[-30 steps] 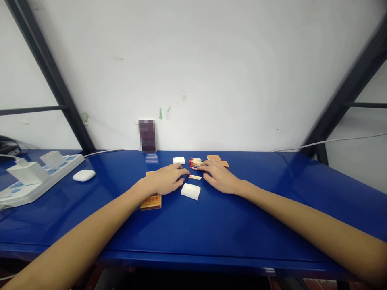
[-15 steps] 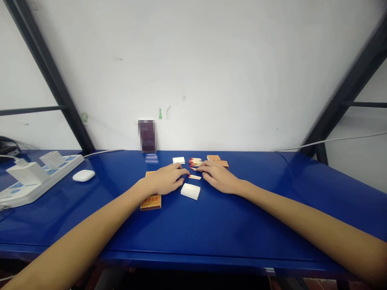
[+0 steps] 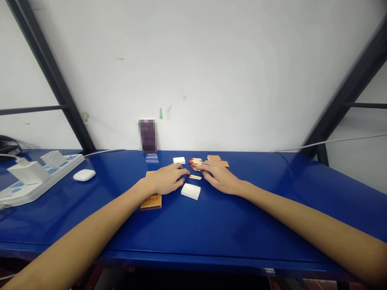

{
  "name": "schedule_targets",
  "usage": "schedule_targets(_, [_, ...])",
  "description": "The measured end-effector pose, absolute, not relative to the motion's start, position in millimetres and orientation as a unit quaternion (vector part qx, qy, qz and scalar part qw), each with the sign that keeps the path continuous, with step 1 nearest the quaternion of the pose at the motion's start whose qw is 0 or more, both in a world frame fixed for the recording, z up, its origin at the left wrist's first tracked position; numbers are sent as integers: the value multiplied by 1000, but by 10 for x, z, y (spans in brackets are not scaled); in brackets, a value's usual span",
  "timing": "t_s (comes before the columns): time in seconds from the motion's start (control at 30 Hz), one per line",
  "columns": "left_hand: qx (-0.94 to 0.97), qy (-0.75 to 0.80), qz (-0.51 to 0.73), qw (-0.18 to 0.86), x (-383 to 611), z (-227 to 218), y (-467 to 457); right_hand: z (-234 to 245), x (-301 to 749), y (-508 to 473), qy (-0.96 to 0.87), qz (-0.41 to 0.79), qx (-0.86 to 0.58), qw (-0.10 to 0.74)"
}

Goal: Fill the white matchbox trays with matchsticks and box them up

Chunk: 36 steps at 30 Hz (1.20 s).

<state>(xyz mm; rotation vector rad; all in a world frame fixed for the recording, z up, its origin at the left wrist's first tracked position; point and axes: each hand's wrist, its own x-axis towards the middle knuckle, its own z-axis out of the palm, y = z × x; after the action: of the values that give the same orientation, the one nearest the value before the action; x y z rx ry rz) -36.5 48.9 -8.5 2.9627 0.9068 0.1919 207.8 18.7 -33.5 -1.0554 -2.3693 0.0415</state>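
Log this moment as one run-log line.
left hand: on table by loose matches | right hand: fingers at match pile | white tray: near side, between hands

We rest our left hand (image 3: 169, 180) palm down on the blue table (image 3: 211, 225), its wrist over an orange matchbox (image 3: 150, 201). Our right hand (image 3: 219, 177) lies flat beside it, fingertips at a heap of red-tipped matches (image 3: 196, 162). Between the hands lies a small match bundle (image 3: 195, 177); just nearer us, a white tray (image 3: 190, 191).
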Motion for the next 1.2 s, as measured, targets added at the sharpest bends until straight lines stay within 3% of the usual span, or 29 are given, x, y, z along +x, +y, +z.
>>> schedule_targets(0.23, [953, 295, 58, 19, -362, -74, 477, -350, 2070, 196, -852, 3, -442, 280])
schedule_targets(1.2, [954, 293, 57, 11, -360, -87, 491, -370, 2084, 222, -878, 8, -392, 276])
